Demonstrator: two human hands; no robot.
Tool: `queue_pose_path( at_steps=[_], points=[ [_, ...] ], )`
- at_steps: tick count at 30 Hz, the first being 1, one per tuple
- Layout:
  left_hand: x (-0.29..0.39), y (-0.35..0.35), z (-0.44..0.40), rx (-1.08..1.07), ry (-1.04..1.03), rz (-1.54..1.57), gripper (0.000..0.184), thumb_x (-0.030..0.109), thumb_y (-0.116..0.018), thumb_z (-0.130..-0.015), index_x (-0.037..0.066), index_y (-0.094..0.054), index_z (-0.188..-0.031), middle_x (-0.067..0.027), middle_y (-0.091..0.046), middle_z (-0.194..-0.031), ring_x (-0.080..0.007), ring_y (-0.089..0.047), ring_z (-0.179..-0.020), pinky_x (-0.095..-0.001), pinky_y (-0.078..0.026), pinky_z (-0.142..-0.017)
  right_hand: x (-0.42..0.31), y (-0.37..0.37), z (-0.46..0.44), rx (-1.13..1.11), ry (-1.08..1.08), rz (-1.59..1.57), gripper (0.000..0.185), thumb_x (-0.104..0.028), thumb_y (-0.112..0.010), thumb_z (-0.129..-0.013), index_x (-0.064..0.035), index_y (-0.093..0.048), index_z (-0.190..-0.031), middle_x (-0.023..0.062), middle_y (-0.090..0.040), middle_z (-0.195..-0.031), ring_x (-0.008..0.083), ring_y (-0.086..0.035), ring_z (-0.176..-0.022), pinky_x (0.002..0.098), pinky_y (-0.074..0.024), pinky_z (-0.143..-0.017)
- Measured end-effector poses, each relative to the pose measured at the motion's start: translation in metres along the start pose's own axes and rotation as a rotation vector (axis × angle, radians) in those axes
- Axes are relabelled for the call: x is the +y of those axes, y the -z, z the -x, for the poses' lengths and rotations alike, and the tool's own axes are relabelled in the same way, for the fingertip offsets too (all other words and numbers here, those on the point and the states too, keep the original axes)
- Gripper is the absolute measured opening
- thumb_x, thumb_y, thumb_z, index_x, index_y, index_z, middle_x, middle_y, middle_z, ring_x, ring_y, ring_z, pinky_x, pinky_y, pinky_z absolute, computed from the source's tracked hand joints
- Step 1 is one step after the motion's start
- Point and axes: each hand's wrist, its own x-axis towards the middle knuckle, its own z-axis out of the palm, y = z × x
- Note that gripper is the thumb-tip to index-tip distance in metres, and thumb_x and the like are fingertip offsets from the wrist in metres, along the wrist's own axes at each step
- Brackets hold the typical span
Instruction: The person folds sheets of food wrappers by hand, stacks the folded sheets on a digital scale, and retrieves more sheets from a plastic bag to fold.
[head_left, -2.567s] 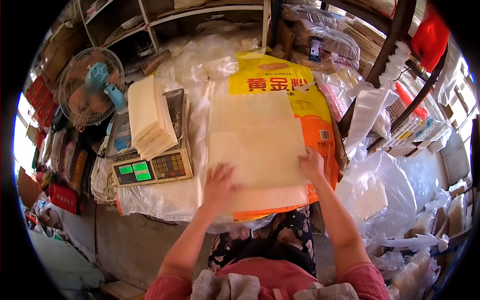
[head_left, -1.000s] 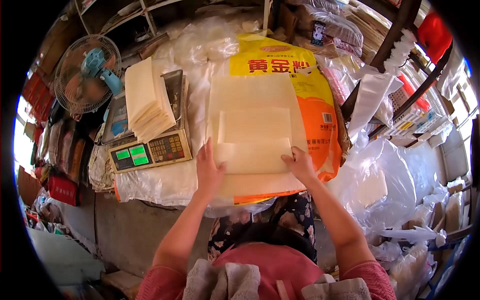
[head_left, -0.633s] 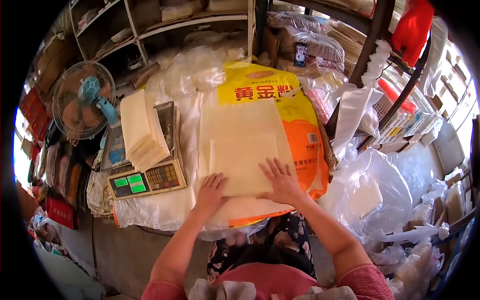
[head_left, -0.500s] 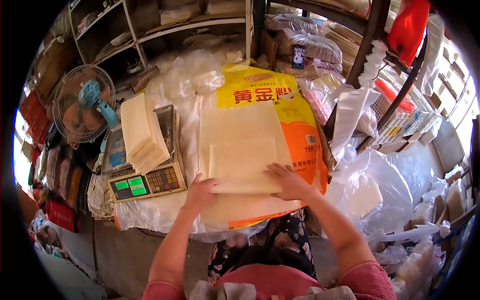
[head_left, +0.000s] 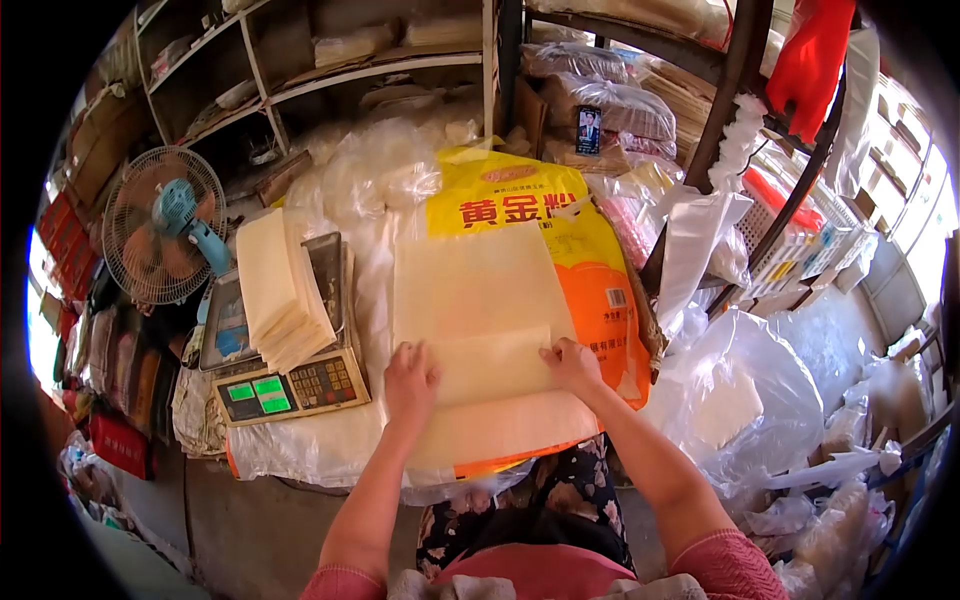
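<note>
1. From my end, the pale sheet [head_left: 475, 270] lies in the middle of the worktable, over a yellow and orange bag [head_left: 610, 300], with a folded part [head_left: 490, 355] at its near half.
2. Just over half a second ago both hands lay flat with fingers spread on that fold; now the fingers are bent in at its two sides. I read this as pressing down having given way to handling the fold by its edges.
3. The left hand [head_left: 412, 375] is half curled at the left edge, knuckles up; its fingertips are blurred, so I can't tell whether it grips the paper or only rests there.
4. The right hand [head_left: 572, 365] is drawn in tight at the right edge and appears to pinch the folded part between thumb and fingers.
5. The fold's far edge now sits nearer to the person along the sheet, so I judge that the crease is being worked, not simply held.
6. To the left, a stack of folded sheets [head_left: 280, 290] rests on the scale [head_left: 330, 385], untouched, with a fan [head_left: 165, 225] beyond, farther left.
</note>
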Motion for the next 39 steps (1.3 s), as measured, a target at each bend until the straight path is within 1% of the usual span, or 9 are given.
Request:
queue_pose_path(
  at_steps=[8,11,17,20,23,26,29,34,39],
  points=[
    [-0.004,-0.032,0.010,-0.090,-0.077,-0.161,0.047,0.037,-0.053,-0.092,0.008,-0.052,-0.129,-0.0131,-0.044,-0.141,-0.0266,-0.038,-0.133,-0.0531,-0.024,-0.109,-0.031,-0.016,0.022,0.098,0.475,0.393,0.060,-0.027,-0.053,-0.092,-0.0106,-0.029,-0.145,0.0171,-0.028,-0.149,0.0390,-0.025,-0.137,0.0462,-0.0245,-0.111],
    [-0.002,-0.029,0.007,-0.100,-0.106,-0.243,0.050,0.037,-0.053,-0.091,0.009,-0.049,-0.132,-0.0127,-0.043,-0.141,-0.0258,-0.037,-0.133,-0.0552,-0.024,-0.109,-0.015,-0.042,0.016,0.167,0.492,0.359,0.059,-0.025,-0.056,-0.091,-0.0093,-0.033,-0.143,0.0190,-0.028,-0.149,0.0377,-0.021,-0.139,0.0460,-0.0215,-0.113],
    [0.024,0.008,0.001,-0.196,-0.075,-0.315,0.048,0.037,-0.057,-0.088,0.009,-0.052,-0.127,-0.0117,-0.057,-0.111,-0.0302,-0.051,-0.114,-0.0530,-0.038,-0.096,-0.004,-0.008,0.028,0.305,0.238,-0.155,0.050,-0.028,-0.059,-0.089,-0.0059,-0.047,-0.132,0.0166,-0.057,-0.123,0.0304,-0.050,-0.121,0.0420,-0.0422,-0.097],
    [0.035,0.016,0.009,-0.363,-0.010,-0.224,0.041,0.035,-0.059,-0.087,0.008,-0.057,-0.117,-0.0124,-0.061,-0.091,-0.0327,-0.061,-0.088,-0.0479,-0.047,-0.076,-0.016,0.009,0.066,-0.096,-0.349,-0.716,0.044,-0.021,-0.064,-0.086,-0.0017,-0.053,-0.123,0.0143,-0.065,-0.099,0.0252,-0.063,-0.097,0.0328,-0.0491,-0.083],
    [0.064,0.042,0.025,-0.723,0.110,0.184,0.042,0.023,-0.062,-0.087,0.004,-0.054,-0.123,-0.0123,-0.064,-0.099,-0.0282,-0.063,-0.088,-0.0417,-0.049,-0.078,-0.008,-0.029,0.078,-0.169,-0.187,-0.897,0.039,-0.005,-0.064,-0.084,0.0018,-0.054,-0.121,0.0084,-0.064,-0.103,0.0165,-0.061,-0.093,0.0285,-0.0483,-0.081],
    [0.064,0.034,0.051,-0.423,0.434,1.225,0.056,0.008,-0.064,-0.084,0.002,-0.044,-0.135,-0.0094,-0.060,-0.118,-0.0195,-0.059,-0.106,-0.0335,-0.046,-0.090,-0.037,-0.030,0.081,-0.286,-0.145,-1.094,0.038,-0.002,-0.063,-0.085,0.0018,-0.054,-0.121,0.0068,-0.064,-0.105,0.0149,-0.060,-0.093,0.0282,-0.0476,-0.082],
    [0.053,0.066,0.048,-0.086,0.487,1.499,0.072,-0.005,-0.063,-0.078,-0.001,-0.033,-0.143,-0.0063,-0.051,-0.133,-0.0131,-0.049,-0.119,-0.0281,-0.038,-0.100,-0.101,-0.007,0.083,-0.384,0.032,-1.116,0.045,-0.008,-0.063,-0.088,0.0008,-0.047,-0.130,0.0071,-0.064,-0.101,0.0121,-0.059,-0.087,0.0259,-0.0482,-0.079],
    [-0.002,0.180,-0.024,0.397,0.186,1.066,0.086,-0.010,-0.059,-0.075,0.006,-0.020,-0.149,-0.0099,-0.043,-0.142,-0.0167,-0.052,-0.118,-0.0260,-0.045,-0.094,-0.136,0.022,0.086,-0.515,0.230,-1.106,0.055,-0.018,-0.054,-0.096,0.0007,-0.031,-0.142,0.0129,-0.063,-0.111,0.0182,-0.066,-0.089,0.0287,-0.0538,-0.075],
    [-0.119,0.233,-0.108,0.407,0.384,1.031,0.074,-0.006,-0.062,-0.075,0.002,-0.034,-0.143,-0.0114,-0.058,-0.125,-0.0180,-0.059,-0.103,-0.0278,-0.049,-0.085,-0.099,0.003,0.089,-0.642,0.084,-0.951,0.050,-0.012,-0.054,-0.095,0.0059,-0.035,-0.137,0.0151,-0.065,-0.108,0.0195,-0.068,-0.083,0.0260,-0.0524,-0.073]
  ],
)
